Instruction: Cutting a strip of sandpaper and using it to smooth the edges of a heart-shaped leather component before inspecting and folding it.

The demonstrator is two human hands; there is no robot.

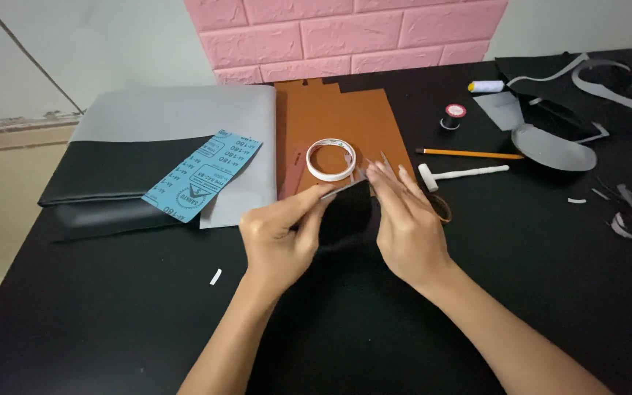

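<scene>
blue sandpaper sheet (202, 175), yellow pencil (469, 153), white tape roll (330, 159), 2 thread spools (453, 115)

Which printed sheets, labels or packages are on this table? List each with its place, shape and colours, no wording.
Blue sandpaper sheet: a long rectangle with dark printed marks, lying slanted on the grey and black folded material left of the hands.
Thread spool: small and dark with a round red and white label on top, standing right of the brown sheet.
No screens or signs show.
</scene>
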